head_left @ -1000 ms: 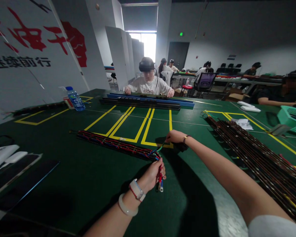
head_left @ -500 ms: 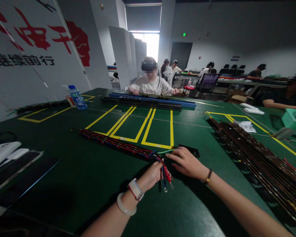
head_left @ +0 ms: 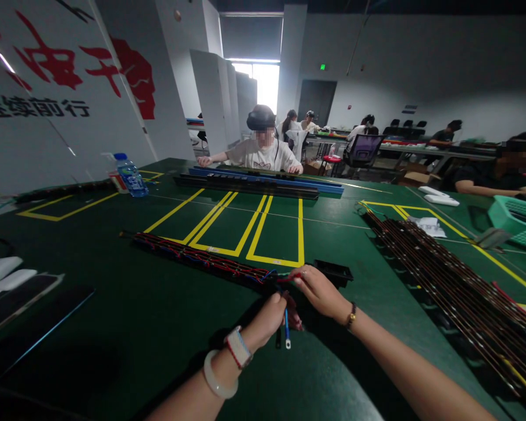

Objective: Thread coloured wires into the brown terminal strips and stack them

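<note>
Well short of the far edge of the table (head_left: pixel 166 316) lies a long wire bundle (head_left: pixel 197 252), probably light and floppy, best gripped near its right end. The left hand (head_left: pixel 269 318) closes around leads there, a blue lead (head_left: pixel 286 327) hanging below; the right hand (head_left: pixel 322 292) pinches a red wire (head_left: pixel 288 277). Farther right, more wire bundles (head_left: pixel 447 298) lie across the green, yellow-lined surface; a mint basket (head_left: pixel 519 219) stands toward the far right corner, near a co-worker (head_left: pixel 476 182) in the dim room.

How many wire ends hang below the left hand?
2: a blue wire end and, just left of it, a dark wire end. More may be hidden by the left hand.
</note>
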`<state>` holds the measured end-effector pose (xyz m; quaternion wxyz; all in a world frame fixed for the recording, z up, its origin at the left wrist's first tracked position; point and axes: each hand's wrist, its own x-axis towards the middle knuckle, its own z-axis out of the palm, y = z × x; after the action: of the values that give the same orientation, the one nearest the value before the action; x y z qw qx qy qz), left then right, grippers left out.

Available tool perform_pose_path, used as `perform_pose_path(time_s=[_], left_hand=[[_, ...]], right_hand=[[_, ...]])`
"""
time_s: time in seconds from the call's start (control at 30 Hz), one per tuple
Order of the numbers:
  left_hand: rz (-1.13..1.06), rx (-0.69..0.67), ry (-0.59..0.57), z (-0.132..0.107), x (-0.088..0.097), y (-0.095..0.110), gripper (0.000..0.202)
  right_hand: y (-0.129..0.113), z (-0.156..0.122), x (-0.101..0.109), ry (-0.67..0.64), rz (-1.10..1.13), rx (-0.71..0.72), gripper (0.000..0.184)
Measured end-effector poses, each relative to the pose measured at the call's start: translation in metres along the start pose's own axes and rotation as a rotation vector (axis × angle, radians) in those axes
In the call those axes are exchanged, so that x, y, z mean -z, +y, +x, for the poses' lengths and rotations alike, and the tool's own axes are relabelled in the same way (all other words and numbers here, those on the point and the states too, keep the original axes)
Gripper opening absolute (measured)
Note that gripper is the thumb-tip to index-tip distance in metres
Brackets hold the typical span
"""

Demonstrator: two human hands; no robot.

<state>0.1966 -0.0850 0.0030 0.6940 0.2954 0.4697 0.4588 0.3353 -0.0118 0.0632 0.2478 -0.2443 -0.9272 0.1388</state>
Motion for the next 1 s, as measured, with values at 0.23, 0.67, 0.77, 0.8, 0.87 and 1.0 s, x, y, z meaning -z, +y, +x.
perform_pose_path(time_s=[0.23, 0.67, 0.77, 0.8, 0.87, 1.0], left_hand=[[0.034, -0.005, -0.006, -0.004, -0.002, 0.006, 0.026], [0.015, 0.057, -0.051, -0.009, -0.001, 0.012, 0.026], [0.003, 0.103, -0.025, -0.011, -0.001, 0.014, 0.024], [0.011, 0.104, -0.017, -0.011, -0.001, 0.015, 0.022], [0.065, 0.099, 0.001, -0.011, 0.0, 0.015, 0.02], [0.293, 0.064, 0.044, -0.009, 0.004, 0.014, 0.023]], right_hand=[[-0.045, 0.082, -0.02, -0.266, -0.421, -0.065, 0.027], [-0.031, 0.058, -0.013, -0.195, -0.106, -0.14, 0.043], [-0.014, 0.013, -0.008, 0.049, 0.188, -0.25, 0.044], [-0.009, -0.004, -0.009, 0.117, 0.233, -0.294, 0.044], [0.001, -0.034, -0.011, 0.194, 0.269, -0.374, 0.044], [0.015, -0.075, -0.013, 0.176, 0.237, -0.462, 0.042]])
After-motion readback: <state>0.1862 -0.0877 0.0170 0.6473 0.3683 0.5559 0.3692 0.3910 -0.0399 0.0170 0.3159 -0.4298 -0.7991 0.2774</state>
